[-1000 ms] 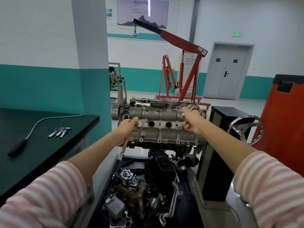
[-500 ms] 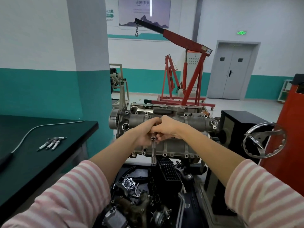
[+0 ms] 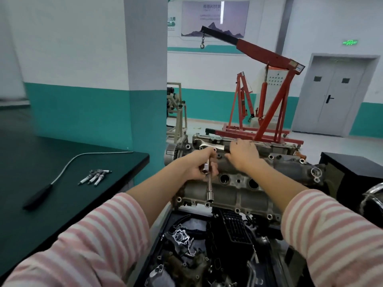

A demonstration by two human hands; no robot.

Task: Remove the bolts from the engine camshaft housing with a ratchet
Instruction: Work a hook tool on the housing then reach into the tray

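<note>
The grey camshaft housing [image 3: 244, 195] sits on the engine stand in front of me, with bolt heads along its lower edge. My left hand [image 3: 196, 166] grips a slim ratchet with extension [image 3: 209, 185]; its socket end points down at a bolt on the housing's near edge. My right hand [image 3: 242, 155] rests on the housing's top with fingers laid flat, next to a combination wrench [image 3: 209, 144] lying on the housing.
A black bench [image 3: 62, 183] on the left carries several spark plugs [image 3: 95, 176] and a long flexible tool. A tray of engine parts [image 3: 199, 251] lies below the housing. A red engine crane [image 3: 267, 104] stands behind, a black cabinet [image 3: 350, 168] at right.
My right hand has left the ratchet and moved up onto the housing's top. My left hand still holds the ratchet, whose socket has reached the lower edge. The view has moved closer.
</note>
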